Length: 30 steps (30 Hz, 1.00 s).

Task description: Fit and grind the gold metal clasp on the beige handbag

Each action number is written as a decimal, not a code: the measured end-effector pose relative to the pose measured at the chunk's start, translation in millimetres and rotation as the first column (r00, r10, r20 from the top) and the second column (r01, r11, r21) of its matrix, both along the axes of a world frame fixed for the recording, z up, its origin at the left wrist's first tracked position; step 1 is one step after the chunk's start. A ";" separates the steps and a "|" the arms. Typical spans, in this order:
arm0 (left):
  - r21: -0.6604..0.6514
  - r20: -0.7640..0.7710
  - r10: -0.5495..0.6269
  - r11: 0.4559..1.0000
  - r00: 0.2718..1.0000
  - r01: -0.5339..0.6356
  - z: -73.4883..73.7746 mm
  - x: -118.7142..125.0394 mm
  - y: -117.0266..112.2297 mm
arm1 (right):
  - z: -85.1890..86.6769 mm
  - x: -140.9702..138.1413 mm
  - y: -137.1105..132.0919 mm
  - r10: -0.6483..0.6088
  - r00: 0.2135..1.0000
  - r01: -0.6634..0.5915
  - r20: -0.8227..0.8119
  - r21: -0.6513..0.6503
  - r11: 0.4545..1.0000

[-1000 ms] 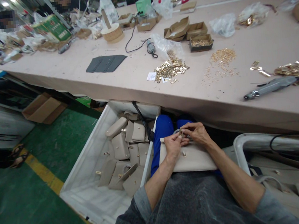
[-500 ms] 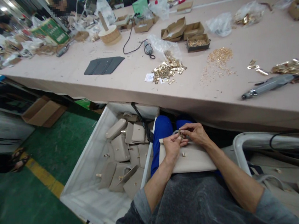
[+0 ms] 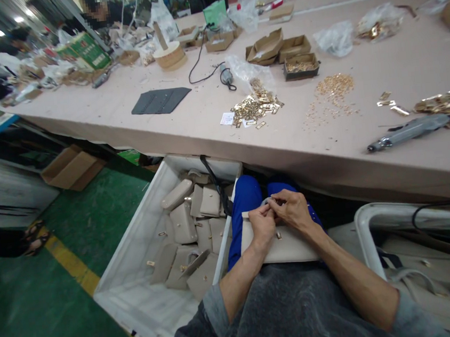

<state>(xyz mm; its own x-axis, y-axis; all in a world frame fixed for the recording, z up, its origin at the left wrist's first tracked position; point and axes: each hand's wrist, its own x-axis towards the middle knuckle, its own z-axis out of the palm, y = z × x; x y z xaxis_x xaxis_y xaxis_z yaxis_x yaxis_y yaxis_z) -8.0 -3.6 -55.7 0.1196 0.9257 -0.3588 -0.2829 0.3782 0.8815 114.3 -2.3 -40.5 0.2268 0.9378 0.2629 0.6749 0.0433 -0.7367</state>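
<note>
A beige handbag [image 3: 288, 250] lies across my lap, with a small gold clasp [image 3: 279, 235] on its front. At its upper edge, my left hand [image 3: 262, 226] is closed in a pinch on the bag's handle [image 3: 266, 201]. My right hand [image 3: 293, 208] meets it there, thumb and fingers also closed on the handle. The fingertips almost touch and hide most of the handle; any small part between them cannot be made out.
A white bin [image 3: 119, 276] of beige bags stands at my left, another bin [image 3: 362, 229] at my right. On the table lie gold metal plates [image 3: 257, 109], tiny gold pieces [image 3: 333, 90], cardboard boxes [image 3: 300, 66] and a grey electric screwdriver [image 3: 410, 132]. A person sits far left.
My right hand has shifted slightly left, closer over my left fingers, and the small metal bit seen between them earlier is now covered. The view has tilted a little; the bag stays on my lap.
</note>
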 end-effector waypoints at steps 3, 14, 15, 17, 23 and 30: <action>0.007 -0.009 0.004 1.000 1.000 -0.004 -3.2 -0.9 0.1 | -2.5 -5.6 0.9 0.000 0.999 -0.001 0.034 0.015 1.000; -0.045 0.052 0.045 0.998 0.998 -0.042 -1.9 -1.1 0.0 | -0.7 2.7 1.4 0.133 0.975 -0.134 -0.180 0.009 0.991; -0.055 0.064 0.044 0.998 0.997 -0.040 -2.0 -0.8 0.1 | -1.2 5.5 1.2 0.160 0.961 -0.164 -0.226 0.005 0.987; -0.078 0.087 0.033 0.997 0.996 -0.026 -2.1 -0.3 0.1 | -3.2 10.1 0.7 0.181 0.939 -0.190 -0.294 -0.003 0.982; -0.118 0.125 0.000 0.993 0.992 0.015 3.2 -3.1 1.3 | -7.0 11.6 -0.3 0.151 0.923 -0.169 -0.354 -0.022 0.985; -0.119 0.162 0.004 0.993 0.987 0.015 3.5 -7.3 3.2 | -2.6 10.2 -0.1 0.158 0.921 -0.176 -0.356 -0.019 0.984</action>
<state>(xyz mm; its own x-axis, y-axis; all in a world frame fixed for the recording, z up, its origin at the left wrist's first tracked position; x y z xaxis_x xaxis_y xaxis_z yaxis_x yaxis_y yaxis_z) -15.2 -0.4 -52.1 0.1899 0.8765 -0.4424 -0.4157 0.4800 0.7725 124.5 -2.4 -43.2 0.1347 0.9800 0.1467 0.3583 0.0899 -0.9293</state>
